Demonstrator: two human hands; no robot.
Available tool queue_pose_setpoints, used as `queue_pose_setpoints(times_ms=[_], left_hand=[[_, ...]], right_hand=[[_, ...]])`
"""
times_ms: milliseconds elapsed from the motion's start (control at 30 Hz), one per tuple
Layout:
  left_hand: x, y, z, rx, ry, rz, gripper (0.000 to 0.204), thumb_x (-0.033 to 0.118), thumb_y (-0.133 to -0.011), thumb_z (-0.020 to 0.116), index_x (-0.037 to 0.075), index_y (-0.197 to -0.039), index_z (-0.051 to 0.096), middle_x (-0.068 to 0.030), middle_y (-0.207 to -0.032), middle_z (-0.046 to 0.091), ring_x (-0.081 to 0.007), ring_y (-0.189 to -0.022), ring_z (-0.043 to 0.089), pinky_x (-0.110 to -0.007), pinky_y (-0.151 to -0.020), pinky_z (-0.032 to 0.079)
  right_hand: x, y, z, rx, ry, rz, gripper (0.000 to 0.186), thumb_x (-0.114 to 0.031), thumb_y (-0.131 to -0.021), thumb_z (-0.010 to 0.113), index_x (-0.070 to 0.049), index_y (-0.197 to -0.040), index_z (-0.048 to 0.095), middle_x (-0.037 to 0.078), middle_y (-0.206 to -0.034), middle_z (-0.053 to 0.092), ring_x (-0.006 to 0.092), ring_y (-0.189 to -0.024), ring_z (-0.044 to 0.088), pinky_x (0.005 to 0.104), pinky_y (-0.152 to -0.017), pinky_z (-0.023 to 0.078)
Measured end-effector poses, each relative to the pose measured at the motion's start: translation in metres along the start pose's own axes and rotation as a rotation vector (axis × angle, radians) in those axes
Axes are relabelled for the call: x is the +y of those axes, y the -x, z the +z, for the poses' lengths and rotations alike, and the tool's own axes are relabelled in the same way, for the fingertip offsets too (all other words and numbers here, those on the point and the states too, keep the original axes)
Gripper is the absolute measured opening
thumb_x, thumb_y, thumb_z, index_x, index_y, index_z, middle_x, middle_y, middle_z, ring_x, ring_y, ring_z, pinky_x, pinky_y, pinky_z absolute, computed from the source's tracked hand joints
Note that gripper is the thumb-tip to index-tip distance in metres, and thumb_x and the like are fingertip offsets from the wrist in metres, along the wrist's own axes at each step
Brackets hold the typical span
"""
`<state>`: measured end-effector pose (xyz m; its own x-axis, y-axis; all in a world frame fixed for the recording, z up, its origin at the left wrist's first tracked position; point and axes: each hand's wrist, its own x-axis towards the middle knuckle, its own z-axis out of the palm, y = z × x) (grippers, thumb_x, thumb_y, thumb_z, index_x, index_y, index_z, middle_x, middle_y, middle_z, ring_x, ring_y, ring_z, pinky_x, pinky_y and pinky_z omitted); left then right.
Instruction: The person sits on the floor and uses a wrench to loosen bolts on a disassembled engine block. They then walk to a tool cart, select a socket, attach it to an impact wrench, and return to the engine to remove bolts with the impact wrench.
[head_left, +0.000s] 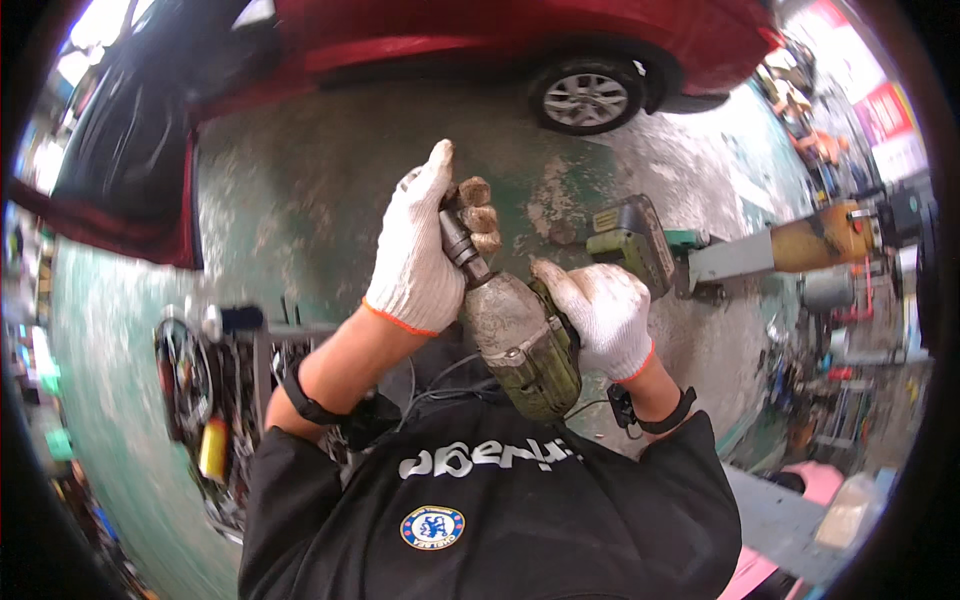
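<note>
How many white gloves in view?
2: one on the left grip, around the socket of the impact wrench; one on the right grip, holding it near the battery. Others may be hidden.

Worn green floor (310, 190) beneath a red car (450, 35)

The paint is scuffed through to pale grey in broad, uneven patches. One silver-spoked wheel (587, 98) of the car stands directly on it. Toward the right rim, mixed clutter (818, 145) lies along it, too blurred to sort.

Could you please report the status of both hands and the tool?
Left hand curled around socket. Right hand gripping green impact wrench. Red car beyond, apart from tool.
</note>
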<state>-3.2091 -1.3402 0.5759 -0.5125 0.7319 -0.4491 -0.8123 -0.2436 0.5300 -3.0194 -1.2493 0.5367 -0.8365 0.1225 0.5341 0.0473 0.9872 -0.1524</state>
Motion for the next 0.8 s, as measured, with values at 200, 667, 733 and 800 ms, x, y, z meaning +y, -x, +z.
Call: queue_pose_setpoints(times_ms=[200,667,733,800], left_hand=[[-0.042,-0.144,0.116,-0.445,0.270,-0.592,0.032,0.038,-0.099,0.062,0.012,-0.085,0.052,-0.0074,-0.088,0.062,-0.0148,-0.067,0.058,-0.026,-0.051,0.047],[-0.161,-0.257,0.281,-0.528,0.015,-0.633,0.024,0.029,-0.099,0.054,0.007,-0.088,0.056,-0.0089,-0.082,0.061,-0.0197,-0.068,0.060,-0.030,-0.060,0.052],[-0.168,-0.272,0.299,-0.580,0.015,-0.583,0.025,0.031,-0.097,0.054,0.010,-0.083,0.056,-0.0120,-0.082,0.062,-0.0247,-0.072,0.061,-0.037,-0.064,0.053],[-0.176,-0.285,0.310,-0.616,0.072,-0.552,0.028,0.033,-0.096,0.054,0.010,-0.080,0.055,-0.0129,-0.083,0.064,-0.0243,-0.073,0.061,-0.037,-0.065,0.053]], right_hand=[[0.091,-0.004,-0.032,0.085,-0.006,0.504,0.056,-0.027,-0.070,0.072,-0.006,-0.121,0.067,0.008,-0.071,0.059,0.0265,-0.063,0.061,0.0365,-0.059,0.048],[0.271,0.083,-0.020,0.538,-0.917,0.970,0.041,-0.013,-0.086,0.070,0.005,-0.122,0.065,0.009,-0.099,0.074,0.0146,-0.086,0.071,0.0292,-0.081,0.057],[0.302,0.084,-0.023,0.647,-1.214,1.041,0.036,-0.013,-0.089,0.068,0.004,-0.120,0.066,0.009,-0.098,0.074,0.0160,-0.085,0.071,0.0300,-0.081,0.058],[0.326,0.081,-0.031,0.582,-1.306,1.045,0.041,-0.013,-0.087,0.068,0.002,-0.125,0.061,0.009,-0.102,0.072,0.0169,-0.089,0.069,0.0316,-0.085,0.055]])
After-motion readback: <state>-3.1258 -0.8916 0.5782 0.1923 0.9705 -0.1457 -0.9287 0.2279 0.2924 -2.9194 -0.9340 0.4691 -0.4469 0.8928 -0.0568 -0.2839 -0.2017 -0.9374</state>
